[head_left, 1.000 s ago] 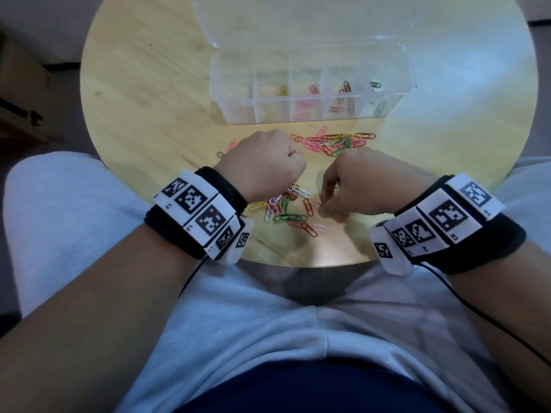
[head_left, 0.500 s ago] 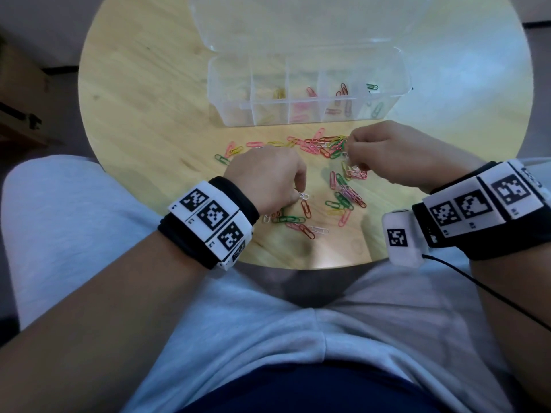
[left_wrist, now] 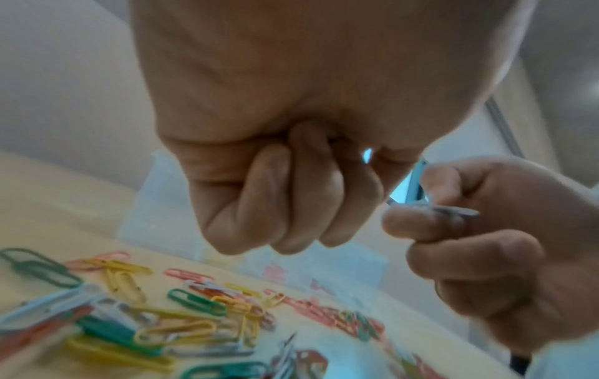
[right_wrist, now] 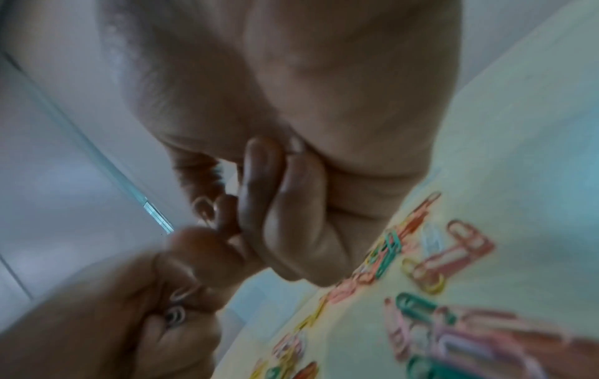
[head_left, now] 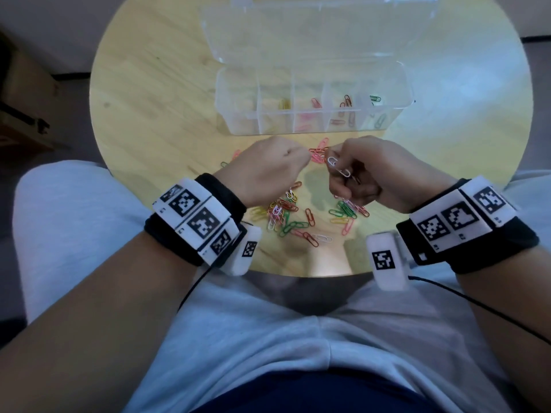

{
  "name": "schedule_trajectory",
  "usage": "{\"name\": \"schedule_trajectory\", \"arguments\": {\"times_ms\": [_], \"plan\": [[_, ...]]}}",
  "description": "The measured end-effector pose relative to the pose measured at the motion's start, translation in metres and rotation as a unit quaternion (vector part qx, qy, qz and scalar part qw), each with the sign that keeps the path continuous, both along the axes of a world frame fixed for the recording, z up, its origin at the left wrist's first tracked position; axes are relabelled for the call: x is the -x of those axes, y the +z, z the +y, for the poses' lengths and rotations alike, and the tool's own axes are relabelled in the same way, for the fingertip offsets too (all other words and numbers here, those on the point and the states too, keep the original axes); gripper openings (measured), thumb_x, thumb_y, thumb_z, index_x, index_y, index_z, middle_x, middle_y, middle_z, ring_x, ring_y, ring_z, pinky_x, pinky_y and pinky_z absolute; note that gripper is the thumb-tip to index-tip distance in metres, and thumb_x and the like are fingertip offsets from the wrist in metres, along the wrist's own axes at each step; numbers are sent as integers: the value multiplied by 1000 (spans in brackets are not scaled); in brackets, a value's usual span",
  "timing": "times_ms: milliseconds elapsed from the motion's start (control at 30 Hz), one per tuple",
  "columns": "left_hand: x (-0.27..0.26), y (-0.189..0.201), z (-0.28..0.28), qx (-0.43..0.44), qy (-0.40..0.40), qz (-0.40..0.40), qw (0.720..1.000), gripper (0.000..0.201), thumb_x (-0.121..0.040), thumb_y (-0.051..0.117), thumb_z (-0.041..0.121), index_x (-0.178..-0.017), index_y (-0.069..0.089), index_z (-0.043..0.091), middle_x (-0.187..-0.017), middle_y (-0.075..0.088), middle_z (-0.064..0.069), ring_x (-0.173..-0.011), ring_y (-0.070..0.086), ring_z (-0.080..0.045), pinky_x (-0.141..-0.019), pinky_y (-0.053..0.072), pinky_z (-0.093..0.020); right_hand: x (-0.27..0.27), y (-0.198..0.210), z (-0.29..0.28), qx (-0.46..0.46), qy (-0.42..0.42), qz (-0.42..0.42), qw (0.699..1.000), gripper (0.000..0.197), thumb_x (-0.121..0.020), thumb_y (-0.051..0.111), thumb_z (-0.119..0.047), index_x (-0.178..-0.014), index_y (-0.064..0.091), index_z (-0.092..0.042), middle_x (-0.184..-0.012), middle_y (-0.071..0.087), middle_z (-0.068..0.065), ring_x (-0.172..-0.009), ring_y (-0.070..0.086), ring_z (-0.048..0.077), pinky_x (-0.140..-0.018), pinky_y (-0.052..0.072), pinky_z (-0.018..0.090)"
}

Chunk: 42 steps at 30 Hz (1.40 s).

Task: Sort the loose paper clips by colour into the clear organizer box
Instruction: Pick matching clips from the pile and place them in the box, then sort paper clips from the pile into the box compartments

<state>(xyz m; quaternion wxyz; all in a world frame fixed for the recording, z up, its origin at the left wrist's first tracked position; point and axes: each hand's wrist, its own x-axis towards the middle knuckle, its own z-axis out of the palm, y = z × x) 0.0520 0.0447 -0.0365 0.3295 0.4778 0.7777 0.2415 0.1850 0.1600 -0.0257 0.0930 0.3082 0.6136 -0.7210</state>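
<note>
My right hand (head_left: 366, 165) hovers above the table and pinches a white paper clip (head_left: 338, 167) between thumb and fingertips. My left hand (head_left: 269, 168) is curled beside it, fingertips nearly touching the right hand. In the right wrist view, pale clips (right_wrist: 176, 305) sit inside the left hand's curled fingers. The clear organizer box (head_left: 313, 128) stands behind the hands with its lid (head_left: 316, 28) open. Its compartments hold a yellow clip (head_left: 284, 103), pink clips (head_left: 316, 102), red clips (head_left: 346, 101) and green clips (head_left: 375, 98). Loose mixed clips (head_left: 286, 214) lie under the hands.
The round wooden table (head_left: 155, 99) ends just in front of my lap. More loose clips lie at the right (head_left: 347, 210) and between the hands near the box (head_left: 318, 153). A dark piece of furniture (head_left: 21, 114) stands off the table's left side.
Both hands lifted off the clip pile and came together in front of the box. The right hand now shows a white clip in its pinch.
</note>
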Motion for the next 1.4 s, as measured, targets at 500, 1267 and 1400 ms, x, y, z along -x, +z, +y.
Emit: {"name": "schedule_trajectory", "arguments": {"times_ms": [500,1267,1400], "plan": [[84,25,-12,-141,261,-269,916,24,-79,31,8,-60,44,14,-46,23,4,-42,11,-13,-48,10,-24,93,30,-1,-22,-102,6,994,25,-83,41,-4,-63,35,-17,-53,37,3,-40,23,14,-39,18,20],[90,1,13,-48,182,116,975,38,-95,27,32,-93,62,18,-114,57,-6,-117,41,-28,-87,26,-40,108,50,-6,-201,-82,57,974,35,-94,52,-47,-119,59,-23,-113,64,-2,-107,61,14,-102,45,38],[86,1,12,-10,131,184,974,34,-96,31,39,-88,60,24,-111,52,-3,-118,36,-28,-84,24,-41,69,48,-7,-206,-107,73,970,19,-95,55,-38,-105,63,-24,-109,69,-1,-104,65,18,-98,49,39]]}}
